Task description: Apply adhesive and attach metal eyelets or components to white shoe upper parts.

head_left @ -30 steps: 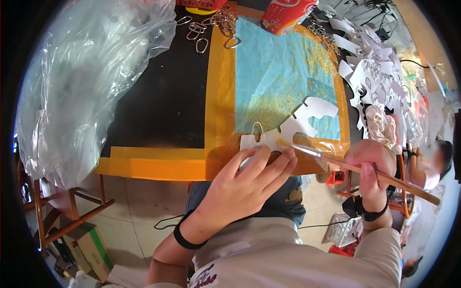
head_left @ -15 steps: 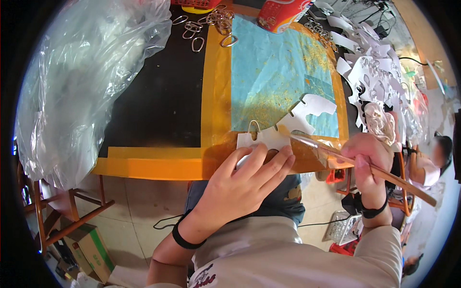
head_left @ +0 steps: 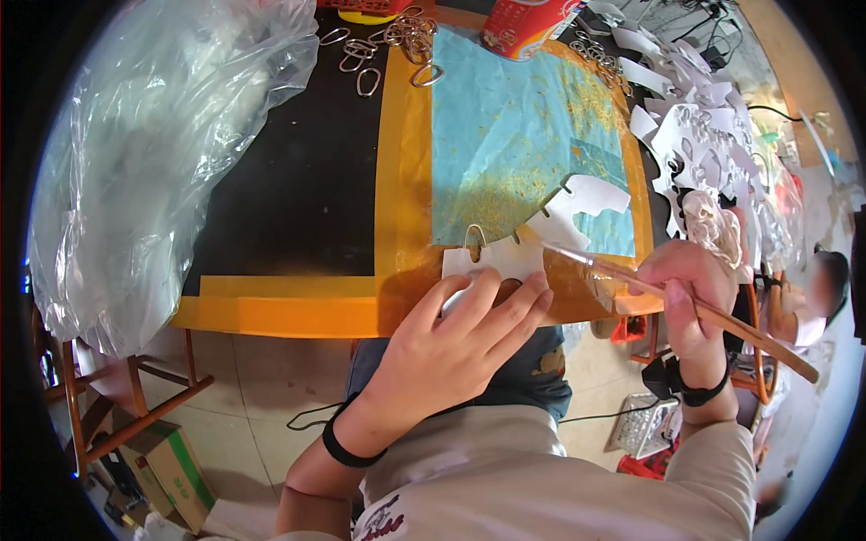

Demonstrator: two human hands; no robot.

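Observation:
My left hand (head_left: 456, 329) presses its fingers onto a white cut piece (head_left: 505, 257) at the table's front edge, holding it down. The piece is notched along its far side and reaches to the right onto the blue sheet. A metal ring (head_left: 474, 234) stands up in a notch beside my fingertips. In my right hand (head_left: 690, 288) is a slim paintbrush (head_left: 722, 321) with a wooden handle. Its yellowish bristles rest at or just over the piece's edge, near another notch. The left thumb is hard to make out.
Yellow-flecked blue sheet (head_left: 496, 117) covers the table's middle. Loose metal rings (head_left: 410, 36) and a red can (head_left: 523, 27) stand at the back. Many white pieces (head_left: 690, 135) pile up at right, and a clear plastic bag (head_left: 162, 162) fills the left. A person (head_left: 816, 288) sits farther right.
The brush's bristles have moved slightly up and left along the white piece's edge. My left hand stays on the piece.

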